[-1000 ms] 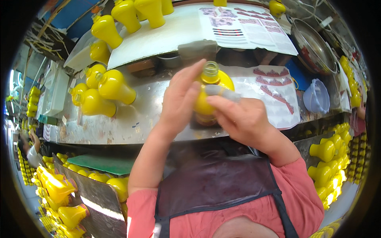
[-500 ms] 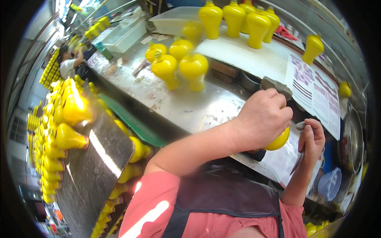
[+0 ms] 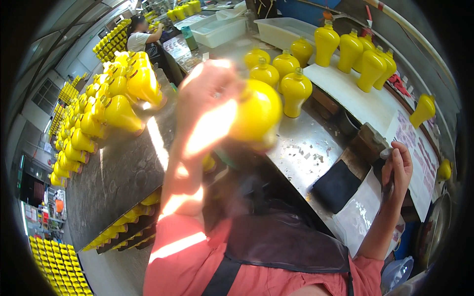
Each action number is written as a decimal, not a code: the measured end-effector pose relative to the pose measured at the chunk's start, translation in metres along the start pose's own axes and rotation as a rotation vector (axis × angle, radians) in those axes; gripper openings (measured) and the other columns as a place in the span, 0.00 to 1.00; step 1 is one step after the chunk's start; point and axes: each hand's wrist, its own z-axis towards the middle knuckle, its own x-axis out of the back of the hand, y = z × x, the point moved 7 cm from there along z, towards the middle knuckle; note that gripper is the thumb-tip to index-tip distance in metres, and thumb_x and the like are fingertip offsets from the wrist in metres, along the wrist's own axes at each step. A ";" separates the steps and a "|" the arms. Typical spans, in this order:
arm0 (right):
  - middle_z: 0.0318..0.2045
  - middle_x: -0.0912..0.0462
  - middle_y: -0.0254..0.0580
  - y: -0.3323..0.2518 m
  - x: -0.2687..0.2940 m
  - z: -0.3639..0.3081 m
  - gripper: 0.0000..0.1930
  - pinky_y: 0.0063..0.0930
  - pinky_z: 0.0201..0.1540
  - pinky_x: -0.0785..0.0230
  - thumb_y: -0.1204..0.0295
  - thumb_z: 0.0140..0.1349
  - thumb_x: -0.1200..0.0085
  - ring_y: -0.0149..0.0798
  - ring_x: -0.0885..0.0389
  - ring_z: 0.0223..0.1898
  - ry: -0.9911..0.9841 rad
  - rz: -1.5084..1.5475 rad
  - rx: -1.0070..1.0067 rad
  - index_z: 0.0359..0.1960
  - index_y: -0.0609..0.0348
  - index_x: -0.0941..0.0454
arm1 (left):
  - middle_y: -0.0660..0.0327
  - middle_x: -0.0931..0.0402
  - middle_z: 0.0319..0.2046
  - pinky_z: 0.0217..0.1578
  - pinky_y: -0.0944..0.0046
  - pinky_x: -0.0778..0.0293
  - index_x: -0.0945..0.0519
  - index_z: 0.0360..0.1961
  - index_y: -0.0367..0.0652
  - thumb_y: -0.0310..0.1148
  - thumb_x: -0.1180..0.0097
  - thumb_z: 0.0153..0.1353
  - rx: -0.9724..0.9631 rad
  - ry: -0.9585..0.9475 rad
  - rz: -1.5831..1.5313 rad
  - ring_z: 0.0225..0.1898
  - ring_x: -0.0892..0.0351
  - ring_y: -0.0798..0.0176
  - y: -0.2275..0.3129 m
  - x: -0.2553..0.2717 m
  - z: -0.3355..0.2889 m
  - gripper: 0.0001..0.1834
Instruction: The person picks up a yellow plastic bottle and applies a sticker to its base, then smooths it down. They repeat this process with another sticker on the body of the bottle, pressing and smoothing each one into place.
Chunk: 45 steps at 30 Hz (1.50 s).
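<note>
My left hand (image 3: 210, 89) is raised over the gap between the dark board and the metal bench, blurred by motion. It grips a glossy yellow bottle (image 3: 257, 111) by its neck end, and sunlight falls across the wrist. Over the bench's right part, my right hand (image 3: 398, 165) is closed with fingertips pinched near a small pale rounded piece (image 3: 385, 153). Something thin runs down along that palm; its kind I cannot make out. Several yellow bottles (image 3: 297, 91) stand upright on the metal bench, beyond the held one.
On the left, a dark board (image 3: 131, 163) carries rows of yellow bottles (image 3: 81, 140). More bottles (image 3: 371, 69) stand on a white board (image 3: 340, 81). A black folded cloth (image 3: 337, 186), printed sheets (image 3: 414, 153) and white bins (image 3: 219, 32) lie around. A co-worker (image 3: 140, 39) is at the far left.
My left hand has swung left from the bench near my right hand, carrying the yellow bottle toward the dark board. The view has turned left. My right hand keeps its pinch.
</note>
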 end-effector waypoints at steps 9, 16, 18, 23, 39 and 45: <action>0.12 0.31 0.27 0.021 -0.034 0.023 0.11 0.17 0.12 0.50 0.68 0.76 0.48 0.21 0.41 0.08 -0.014 0.031 -0.142 0.52 0.61 0.20 | 0.68 0.23 0.31 0.37 0.66 0.27 0.19 0.34 0.34 0.30 0.40 0.69 0.278 0.345 0.178 0.35 0.24 0.73 -0.120 0.189 -0.021 0.09; 0.10 0.32 0.27 0.050 -0.047 0.054 0.11 0.19 0.10 0.51 0.67 0.77 0.49 0.22 0.42 0.06 -0.046 -0.036 -0.241 0.52 0.58 0.20 | 0.55 0.19 0.29 0.37 0.58 0.28 0.17 0.35 0.39 0.44 0.40 0.68 0.591 0.434 0.862 0.31 0.21 0.57 -0.160 0.306 -0.079 0.16; 0.10 0.32 0.28 0.057 -0.052 0.060 0.12 0.19 0.10 0.51 0.66 0.77 0.49 0.22 0.42 0.06 -0.060 -0.068 -0.250 0.52 0.58 0.20 | 0.53 0.18 0.31 0.37 0.55 0.27 0.18 0.35 0.39 0.45 0.42 0.68 0.702 0.375 0.979 0.33 0.20 0.52 -0.177 0.324 -0.090 0.18; 0.11 0.31 0.27 0.071 -0.070 0.065 0.13 0.19 0.10 0.50 0.65 0.77 0.49 0.22 0.41 0.06 -0.138 -0.084 -0.281 0.53 0.59 0.21 | 0.48 0.17 0.36 0.40 0.50 0.26 0.18 0.36 0.39 0.47 0.43 0.69 0.804 0.320 1.151 0.39 0.18 0.44 -0.222 0.351 -0.111 0.19; 0.29 0.14 0.39 0.002 -0.174 0.004 0.08 0.23 0.38 0.26 0.78 0.66 0.44 0.28 0.17 0.32 -0.578 -0.639 0.043 0.43 0.68 0.18 | 0.52 0.14 0.40 0.45 0.51 0.24 0.16 0.43 0.44 0.46 0.39 0.65 0.874 0.325 1.011 0.43 0.15 0.47 -0.294 0.358 -0.110 0.17; 0.27 0.14 0.43 -0.005 -0.183 -0.007 0.08 0.24 0.39 0.24 0.77 0.66 0.41 0.30 0.14 0.32 -0.647 -0.683 -0.057 0.43 0.68 0.17 | 0.53 0.16 0.50 0.54 0.51 0.25 0.18 0.52 0.46 0.44 0.35 0.63 0.617 0.412 1.375 0.53 0.18 0.46 -0.212 0.311 -0.067 0.20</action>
